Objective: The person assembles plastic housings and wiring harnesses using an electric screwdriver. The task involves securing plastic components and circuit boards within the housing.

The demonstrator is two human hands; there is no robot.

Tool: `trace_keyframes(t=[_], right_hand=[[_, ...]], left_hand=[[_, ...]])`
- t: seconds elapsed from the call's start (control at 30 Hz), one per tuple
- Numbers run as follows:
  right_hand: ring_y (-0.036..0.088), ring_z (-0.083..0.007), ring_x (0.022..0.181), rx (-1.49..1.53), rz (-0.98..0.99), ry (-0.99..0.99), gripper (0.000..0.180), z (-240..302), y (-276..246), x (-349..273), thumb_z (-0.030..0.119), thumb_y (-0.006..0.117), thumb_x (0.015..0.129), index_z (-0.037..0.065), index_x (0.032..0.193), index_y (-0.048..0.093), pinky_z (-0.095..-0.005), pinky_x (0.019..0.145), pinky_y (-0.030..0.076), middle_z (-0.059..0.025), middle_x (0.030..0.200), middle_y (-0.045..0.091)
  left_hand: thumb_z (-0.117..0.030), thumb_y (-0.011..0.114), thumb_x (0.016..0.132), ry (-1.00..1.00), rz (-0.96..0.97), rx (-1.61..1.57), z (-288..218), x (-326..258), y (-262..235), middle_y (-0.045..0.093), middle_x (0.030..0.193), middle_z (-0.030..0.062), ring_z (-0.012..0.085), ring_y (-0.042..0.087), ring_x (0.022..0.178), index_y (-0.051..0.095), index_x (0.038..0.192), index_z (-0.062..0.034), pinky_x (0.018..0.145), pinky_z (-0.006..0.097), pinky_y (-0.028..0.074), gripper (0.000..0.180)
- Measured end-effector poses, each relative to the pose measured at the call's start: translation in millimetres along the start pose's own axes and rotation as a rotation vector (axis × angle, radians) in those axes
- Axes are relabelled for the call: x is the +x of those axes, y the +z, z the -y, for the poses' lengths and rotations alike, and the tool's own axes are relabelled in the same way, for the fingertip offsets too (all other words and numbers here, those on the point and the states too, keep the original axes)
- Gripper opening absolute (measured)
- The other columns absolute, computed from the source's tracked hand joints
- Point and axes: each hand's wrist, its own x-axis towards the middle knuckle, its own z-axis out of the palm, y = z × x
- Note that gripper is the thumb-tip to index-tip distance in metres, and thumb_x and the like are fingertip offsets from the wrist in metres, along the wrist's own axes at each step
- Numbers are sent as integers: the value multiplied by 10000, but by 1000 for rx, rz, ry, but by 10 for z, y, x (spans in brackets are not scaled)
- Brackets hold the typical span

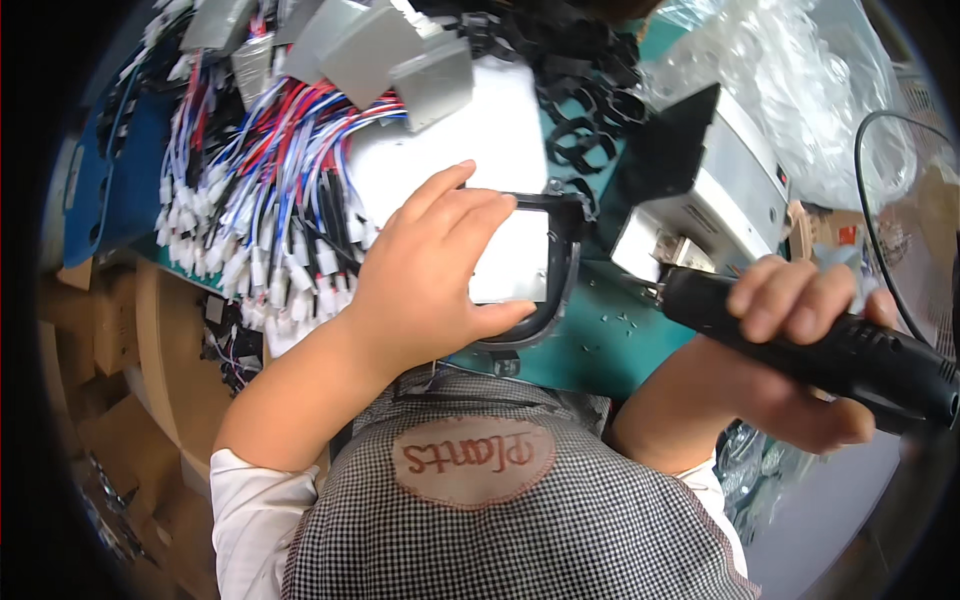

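Observation:
A black frame with rounded corners lies on the green mat, with a flat silvery-white panel inside it. My left hand spans the frame and panel from the left, thumb at the near side and fingers at the far side, gripping them against the mat. In my right hand is a black electric screwdriver, fingers wrapped round its body. Its tip points left, at the front opening of a white box-shaped screw feeder. Whether a screw sits on the tip is too small to tell.
Bundles of coloured wires with white connectors and silver pouches pile up at the left. Black straps lie at the back. Clear plastic bags fill the far right. A black cable curves there. Small screws dot the green mat.

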Motion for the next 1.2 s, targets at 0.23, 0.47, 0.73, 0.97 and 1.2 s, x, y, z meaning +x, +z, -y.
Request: trace_keyframes(t=[0.23, 0.47, 0.73, 0.97, 1.2], right_hand=[[565, -224, 584, -122, -97, -6, 759, 161, -391, -161, 584, 549, 849, 11, 1308, 357, -361, 550, 507, -140, 820, 545], [556, -207, 531, -185, -226, 8, 721, 39, -449, -259, 589, 572, 833, 25, 1238, 378, -351, 506, 510, -112, 753, 540], [553, -216, 519, -56, -117, 112, 757, 34, -298, -269, 563, 644, 796, 8, 1227, 363, -331, 473, 505, -116, 720, 532], [548, -190, 613, 197, 119, 107, 749, -155, 92, -147, 562, 586, 830, 20, 1304, 379, -334, 537, 472, -104, 846, 527], [561, -200, 595, 350, 192, 118, 789, -437, 507, -41, 586, 625, 793, 40, 1308, 386, -326, 524, 477, -89, 818, 538]], left_hand=[[-210, 839, 482, -4, 18, 61, -16, 29, 40, 596, 1091, 154, 400, 498, 1141, 574, 1102, 7, 958, 452, 421, 708], [-208, 834, 481, -27, 49, 77, -35, 18, 64, 591, 1112, 167, 418, 482, 1159, 559, 1137, -3, 969, 469, 402, 740], [-223, 827, 507, -26, 100, 141, -45, 8, -56, 526, 1234, 179, 423, 461, 1187, 550, 1169, -16, 990, 472, 384, 747], [-297, 822, 587, -208, 165, -13, 33, -92, -253, 457, 1309, 170, 386, 475, 1164, 553, 1173, -40, 961, 422, 418, 693], [-239, 834, 562, -187, 168, -69, 118, -150, -209, 439, 1324, 168, 351, 465, 1182, 555, 1194, -43, 978, 411, 405, 718]])
